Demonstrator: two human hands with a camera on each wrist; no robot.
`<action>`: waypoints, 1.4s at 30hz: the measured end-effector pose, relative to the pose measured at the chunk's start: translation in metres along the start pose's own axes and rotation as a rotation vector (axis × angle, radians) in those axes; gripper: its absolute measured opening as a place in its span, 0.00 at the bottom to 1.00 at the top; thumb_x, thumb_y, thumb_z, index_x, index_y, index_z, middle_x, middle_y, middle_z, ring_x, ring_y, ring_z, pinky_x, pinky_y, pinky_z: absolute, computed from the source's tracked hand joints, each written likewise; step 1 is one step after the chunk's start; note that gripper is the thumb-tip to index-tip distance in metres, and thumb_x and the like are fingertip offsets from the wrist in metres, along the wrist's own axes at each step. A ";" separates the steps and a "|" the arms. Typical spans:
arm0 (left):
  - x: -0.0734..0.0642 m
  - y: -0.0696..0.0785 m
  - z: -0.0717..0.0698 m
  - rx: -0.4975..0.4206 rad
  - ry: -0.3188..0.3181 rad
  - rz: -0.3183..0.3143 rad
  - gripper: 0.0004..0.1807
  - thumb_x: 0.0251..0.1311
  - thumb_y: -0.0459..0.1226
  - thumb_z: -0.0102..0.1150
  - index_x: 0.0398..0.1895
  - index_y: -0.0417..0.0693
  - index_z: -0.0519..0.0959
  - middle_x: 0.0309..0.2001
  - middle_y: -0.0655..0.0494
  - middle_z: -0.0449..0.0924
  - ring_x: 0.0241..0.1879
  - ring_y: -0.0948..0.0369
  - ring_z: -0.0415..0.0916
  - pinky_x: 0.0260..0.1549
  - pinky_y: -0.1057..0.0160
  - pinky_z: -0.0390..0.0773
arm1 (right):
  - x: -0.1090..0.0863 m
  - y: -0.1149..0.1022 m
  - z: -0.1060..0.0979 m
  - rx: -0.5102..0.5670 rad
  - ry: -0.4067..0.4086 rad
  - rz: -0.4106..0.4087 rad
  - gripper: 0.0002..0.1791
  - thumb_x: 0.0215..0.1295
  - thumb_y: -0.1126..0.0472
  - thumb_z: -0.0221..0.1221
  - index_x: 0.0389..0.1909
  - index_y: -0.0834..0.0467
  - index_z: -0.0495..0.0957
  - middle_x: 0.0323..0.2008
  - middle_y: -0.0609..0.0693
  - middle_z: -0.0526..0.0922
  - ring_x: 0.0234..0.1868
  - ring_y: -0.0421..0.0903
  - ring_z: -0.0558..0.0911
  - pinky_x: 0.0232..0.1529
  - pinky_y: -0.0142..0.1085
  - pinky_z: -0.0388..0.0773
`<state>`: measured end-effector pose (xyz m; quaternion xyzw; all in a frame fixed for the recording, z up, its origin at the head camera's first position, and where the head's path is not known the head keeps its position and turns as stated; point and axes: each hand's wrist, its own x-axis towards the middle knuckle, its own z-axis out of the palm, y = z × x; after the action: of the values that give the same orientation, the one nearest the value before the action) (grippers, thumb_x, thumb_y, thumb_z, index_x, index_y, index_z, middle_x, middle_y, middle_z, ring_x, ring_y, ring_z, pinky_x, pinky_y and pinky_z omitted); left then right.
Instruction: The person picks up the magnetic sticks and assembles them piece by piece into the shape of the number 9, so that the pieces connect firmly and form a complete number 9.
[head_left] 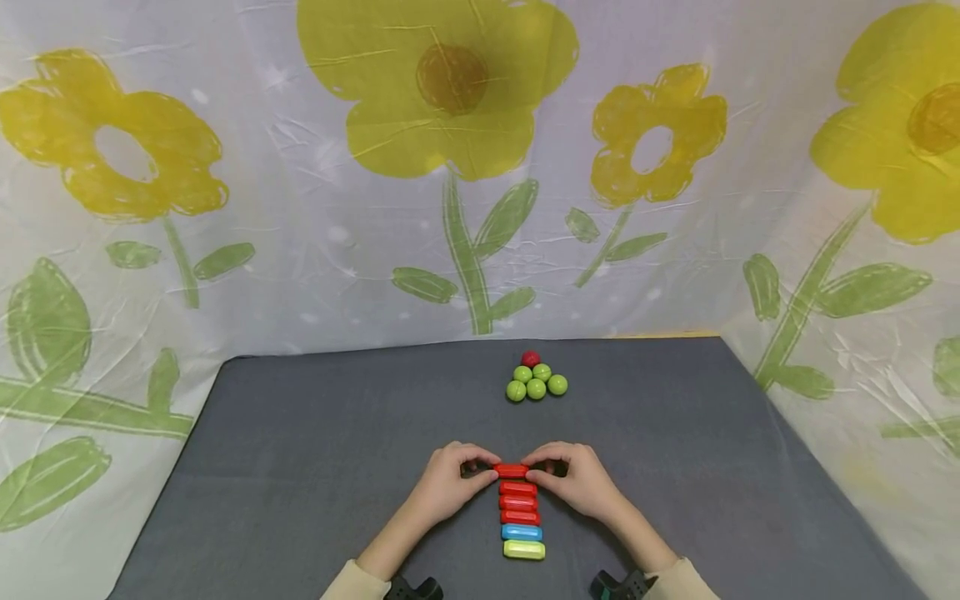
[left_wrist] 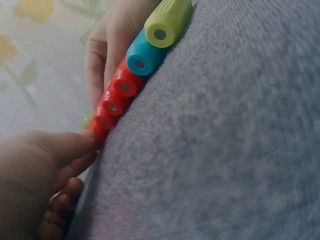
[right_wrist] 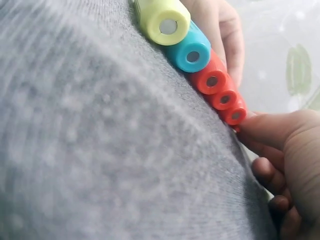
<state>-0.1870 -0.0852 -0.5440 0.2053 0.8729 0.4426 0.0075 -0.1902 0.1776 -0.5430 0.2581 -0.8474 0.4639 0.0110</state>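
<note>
Short plastic rods with grey discs in their ends lie side by side in a column on the dark grey cloth. At the far end is a red rod, pinched at its left end by the thumb and fingers of my left hand. My right hand pinches its right end. Nearer to me come three more red rods, then a blue rod and a yellow-green rod. In both wrist views the held rod is mostly hidden by the fingertips; the blue rod and yellow-green rod show plainly.
Beyond the hands, several green balls and one red ball form a triangle on the table. A flower-printed sheet hangs behind the table and along its sides. Black wrist straps show at both sleeves.
</note>
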 end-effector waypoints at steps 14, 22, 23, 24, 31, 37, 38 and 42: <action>0.023 -0.009 0.000 0.035 0.074 0.015 0.07 0.66 0.38 0.74 0.45 0.54 0.92 0.38 0.63 0.87 0.35 0.67 0.73 0.39 0.65 0.75 | 0.023 0.012 0.000 -0.059 0.065 -0.039 0.09 0.65 0.62 0.74 0.45 0.49 0.92 0.38 0.42 0.90 0.28 0.34 0.77 0.29 0.31 0.75; 0.036 -0.015 0.002 0.066 0.119 0.000 0.08 0.65 0.40 0.74 0.46 0.55 0.92 0.39 0.62 0.88 0.34 0.67 0.72 0.37 0.65 0.73 | 0.035 0.016 0.001 -0.101 0.113 -0.031 0.09 0.64 0.63 0.75 0.44 0.49 0.92 0.37 0.41 0.90 0.27 0.34 0.74 0.29 0.30 0.72; 0.037 -0.014 0.003 0.071 0.123 0.000 0.09 0.65 0.40 0.75 0.47 0.55 0.92 0.39 0.62 0.88 0.33 0.67 0.71 0.36 0.65 0.73 | 0.035 0.016 0.001 -0.105 0.115 -0.024 0.09 0.64 0.63 0.75 0.44 0.49 0.92 0.37 0.41 0.89 0.27 0.34 0.74 0.29 0.30 0.72; 0.038 -0.014 0.003 0.073 0.126 -0.003 0.09 0.64 0.41 0.75 0.47 0.55 0.92 0.39 0.62 0.88 0.33 0.67 0.71 0.36 0.65 0.72 | 0.035 0.016 0.001 -0.108 0.117 -0.019 0.09 0.64 0.63 0.75 0.44 0.49 0.92 0.37 0.41 0.89 0.27 0.34 0.74 0.29 0.30 0.71; 0.037 -0.010 0.004 0.088 0.147 -0.011 0.10 0.63 0.41 0.77 0.46 0.55 0.92 0.34 0.64 0.85 0.31 0.67 0.68 0.34 0.66 0.69 | 0.033 0.018 0.002 -0.061 0.185 -0.034 0.09 0.64 0.63 0.75 0.45 0.53 0.92 0.35 0.41 0.88 0.26 0.34 0.74 0.28 0.30 0.72; 0.037 -0.011 0.005 0.084 0.153 0.002 0.09 0.62 0.40 0.77 0.45 0.54 0.92 0.36 0.63 0.87 0.31 0.67 0.68 0.35 0.66 0.69 | 0.037 0.027 -0.005 0.008 0.401 -0.059 0.13 0.62 0.66 0.76 0.47 0.60 0.90 0.36 0.49 0.88 0.23 0.37 0.74 0.23 0.30 0.71; 0.037 -0.011 0.005 0.082 0.154 0.003 0.09 0.62 0.40 0.77 0.45 0.54 0.93 0.36 0.63 0.87 0.31 0.67 0.68 0.35 0.66 0.69 | 0.038 0.029 -0.007 0.007 0.444 -0.043 0.14 0.61 0.66 0.76 0.47 0.61 0.89 0.37 0.51 0.88 0.22 0.37 0.73 0.22 0.31 0.71; 0.036 -0.010 0.005 0.080 0.150 0.017 0.09 0.62 0.39 0.77 0.45 0.53 0.92 0.36 0.62 0.87 0.30 0.67 0.68 0.34 0.65 0.69 | 0.046 0.040 -0.019 -0.011 0.548 0.085 0.20 0.61 0.63 0.77 0.53 0.61 0.87 0.44 0.55 0.87 0.19 0.36 0.70 0.20 0.30 0.68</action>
<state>-0.2227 -0.0735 -0.5488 0.1791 0.8861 0.4217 -0.0697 -0.2526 0.1905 -0.5513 0.0872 -0.8254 0.5118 0.2215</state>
